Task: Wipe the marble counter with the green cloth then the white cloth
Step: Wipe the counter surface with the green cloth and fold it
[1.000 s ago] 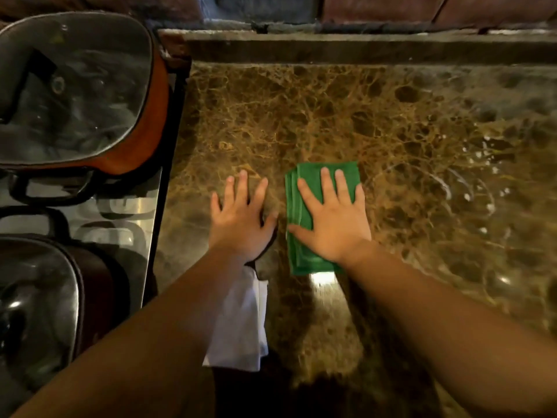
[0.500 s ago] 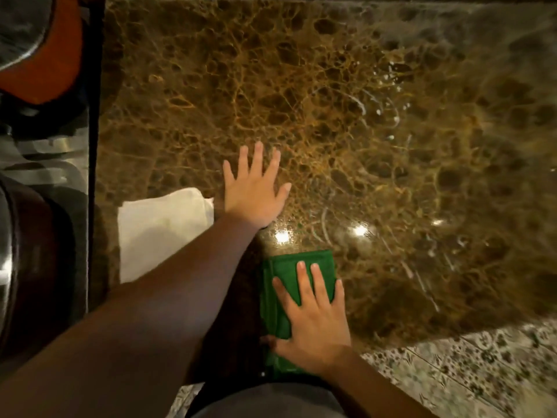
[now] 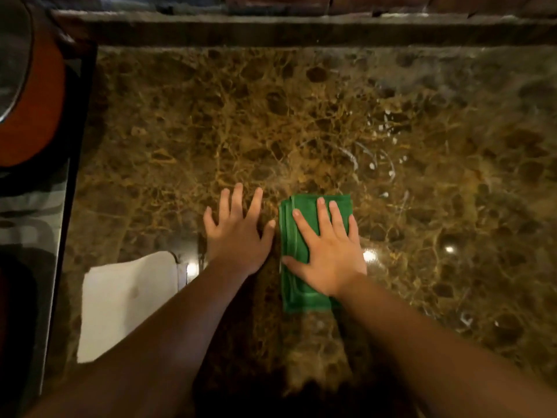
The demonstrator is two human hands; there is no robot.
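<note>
A folded green cloth [image 3: 289, 236] lies on the brown marble counter [image 3: 301, 116] near the middle. My right hand [image 3: 327, 251] presses flat on top of it, fingers spread and pointing away from me. My left hand [image 3: 238, 233] rests flat and empty on the bare marble just left of the cloth. A folded white cloth [image 3: 126, 300] lies on the counter at the lower left, partly under my left forearm.
A stove [image 3: 33, 206] borders the counter's left edge, with an orange pot under a glass lid [image 3: 33, 110] at the top left. A raised ledge [image 3: 301, 28] runs along the back. Wet streaks and droplets [image 3: 379, 158] sit on the marble at right.
My right hand has slid the green cloth away from the counter's near edge, up beside my left hand. The view has tilted up, so the back ledge shows again.
</note>
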